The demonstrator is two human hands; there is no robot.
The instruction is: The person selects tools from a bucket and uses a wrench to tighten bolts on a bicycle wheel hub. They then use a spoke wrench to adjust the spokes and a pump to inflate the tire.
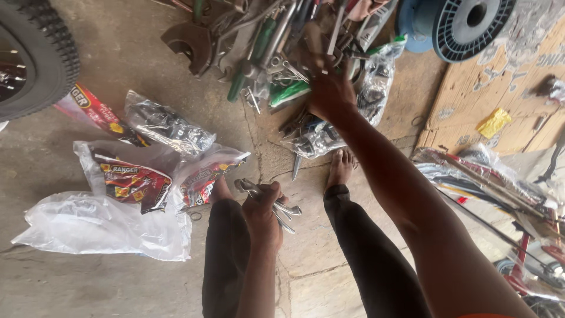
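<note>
Hands first: the left hand point(263, 207) is clenched around a bundle of metal spanners point(272, 200), their shiny ends fanning out on both sides of the fist, held above the person's knee. The right hand point(331, 91) reaches forward into a pile of tools point(268, 44) lying on the concrete floor point(141, 53); its fingers curl down among the metal pieces, but whether they grip one or only touch them cannot be told (the fingertips are lost in the clutter).

The pile itself is hard to sort out: green-handled tools, wrenches and a rusty brown part overlap, and its far side is cut off by the picture's top edge. Clear plastic bags point(168, 126) with dark parts inside lie near the left foot, beside red printed packets point(132, 179) on a white plastic sheet point(88, 227). A bare foot point(340, 168) rests just below the right hand.

The floor is cracked grey concrete. A knobbly tyre point(44, 56) shows at the left edge, a blue spool point(456, 23) and flattened cardboard point(500, 88) toward the right.
</note>
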